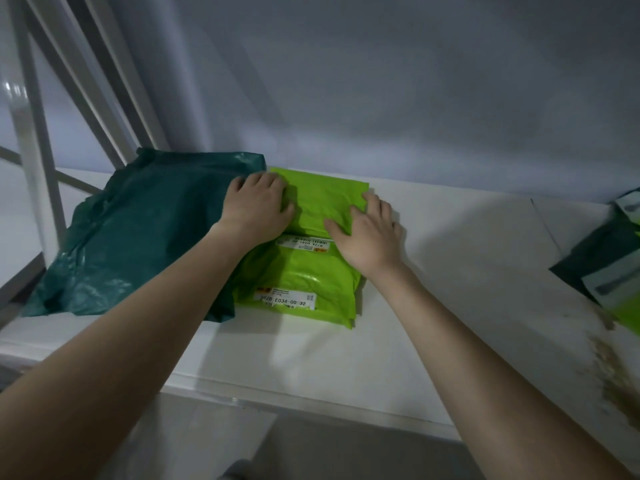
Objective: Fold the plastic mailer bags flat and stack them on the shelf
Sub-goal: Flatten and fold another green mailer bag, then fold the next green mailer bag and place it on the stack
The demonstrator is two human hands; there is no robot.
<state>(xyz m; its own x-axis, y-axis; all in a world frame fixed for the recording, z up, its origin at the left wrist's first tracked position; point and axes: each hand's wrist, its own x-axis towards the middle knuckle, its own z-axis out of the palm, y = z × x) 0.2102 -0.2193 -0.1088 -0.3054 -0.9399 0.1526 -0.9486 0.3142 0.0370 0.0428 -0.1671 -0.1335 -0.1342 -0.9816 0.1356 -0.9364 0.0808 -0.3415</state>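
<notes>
Lime mailer stack under flat fingers, both hands.

Grey wall behind; white metal frame left; dim light.

dim bluish light, soft blur, warped edges.
</notes>
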